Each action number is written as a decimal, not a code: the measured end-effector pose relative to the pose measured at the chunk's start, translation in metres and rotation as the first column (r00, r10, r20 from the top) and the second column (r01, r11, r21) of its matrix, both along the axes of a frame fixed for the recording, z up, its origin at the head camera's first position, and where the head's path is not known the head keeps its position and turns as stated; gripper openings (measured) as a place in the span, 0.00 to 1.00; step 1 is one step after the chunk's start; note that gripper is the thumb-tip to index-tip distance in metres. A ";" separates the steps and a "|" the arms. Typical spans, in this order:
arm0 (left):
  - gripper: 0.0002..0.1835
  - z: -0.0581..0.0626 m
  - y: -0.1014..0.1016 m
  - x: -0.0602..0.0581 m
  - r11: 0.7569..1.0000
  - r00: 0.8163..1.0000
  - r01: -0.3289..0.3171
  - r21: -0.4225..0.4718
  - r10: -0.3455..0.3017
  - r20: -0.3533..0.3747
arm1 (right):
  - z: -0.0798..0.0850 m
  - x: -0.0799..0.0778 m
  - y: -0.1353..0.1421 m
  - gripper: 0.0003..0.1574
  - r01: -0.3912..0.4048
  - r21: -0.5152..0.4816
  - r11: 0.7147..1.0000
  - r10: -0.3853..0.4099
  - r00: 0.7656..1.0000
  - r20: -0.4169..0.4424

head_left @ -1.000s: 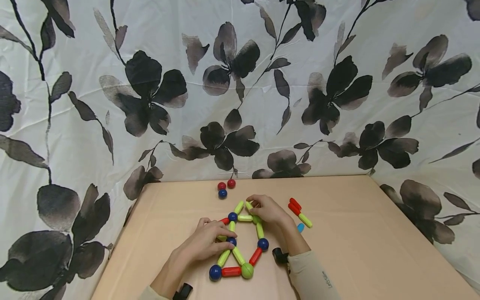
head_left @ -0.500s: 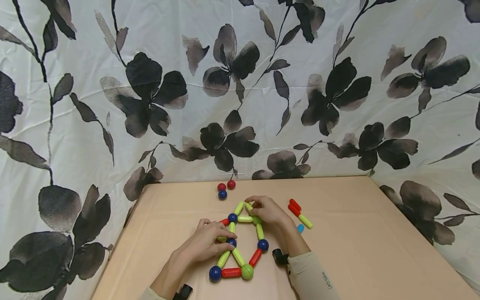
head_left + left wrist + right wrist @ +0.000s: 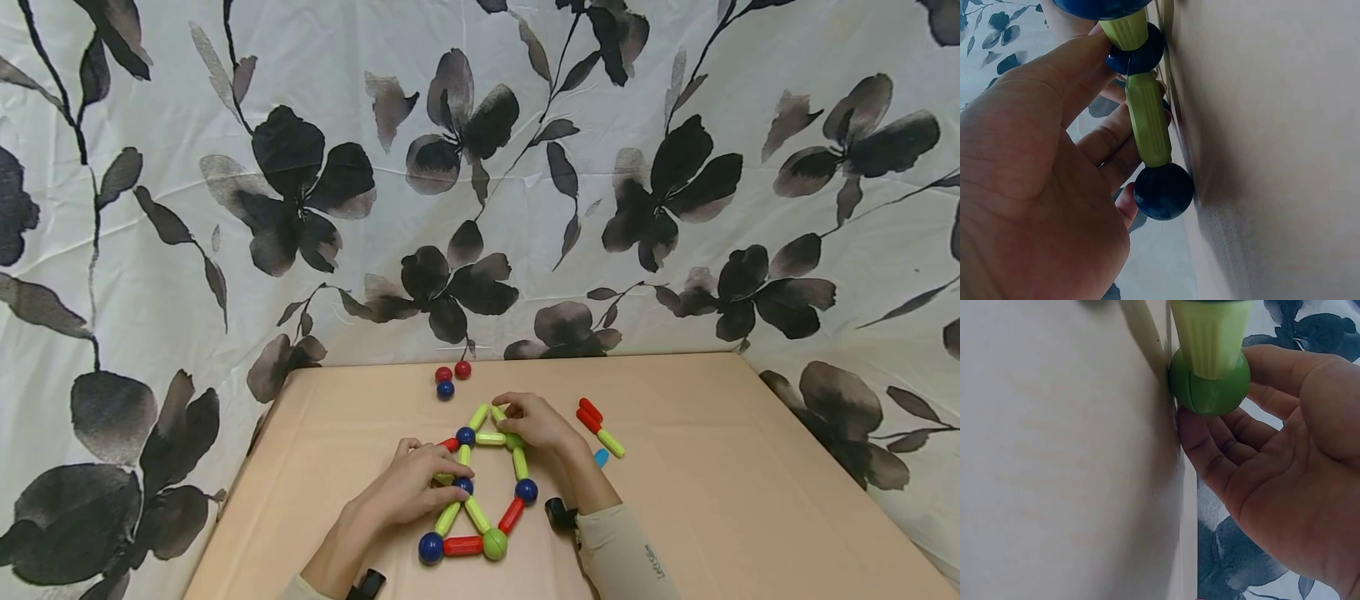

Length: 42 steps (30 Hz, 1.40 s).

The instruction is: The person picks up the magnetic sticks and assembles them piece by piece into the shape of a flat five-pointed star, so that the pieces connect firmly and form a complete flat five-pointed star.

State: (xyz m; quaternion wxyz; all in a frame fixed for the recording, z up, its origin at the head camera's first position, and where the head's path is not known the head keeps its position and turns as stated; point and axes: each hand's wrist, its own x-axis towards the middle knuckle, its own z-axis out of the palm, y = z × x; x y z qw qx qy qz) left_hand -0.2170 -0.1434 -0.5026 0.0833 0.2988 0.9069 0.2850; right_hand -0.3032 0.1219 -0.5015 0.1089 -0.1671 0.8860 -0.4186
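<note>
A frame of yellow-green and red sticks joined by blue and green balls lies on the table before both hands. My left hand (image 3: 416, 479) pinches the blue ball (image 3: 466, 485) on the frame's left side between thumb and fingers. In the left wrist view, a yellow-green stick (image 3: 1148, 122) runs from that joint to another blue ball (image 3: 1164, 192). At the frame's upper right, my right hand (image 3: 542, 423) grips a green ball (image 3: 1210, 390), its fingers curled around it. A yellow-green stick (image 3: 498, 413) slants up from there beside another stick (image 3: 478, 416); their upper ends stand apart.
Two red balls (image 3: 462, 370) and a loose blue ball (image 3: 445, 390) lie at the table's back edge. Right of the right hand are red sticks (image 3: 589, 419), a yellow-green stick (image 3: 612, 442) and a light blue piece (image 3: 602, 457), partly hidden by the forearm. A flowered cloth (image 3: 555, 275) hangs behind the table.
</note>
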 end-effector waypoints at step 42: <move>0.15 0.003 0.000 0.000 1.000 0.999 0.014 0.018 -0.013 -0.032 | 0.034 -0.051 -0.093 0.24 -0.223 0.573 0.789 0.391 0.901 -0.187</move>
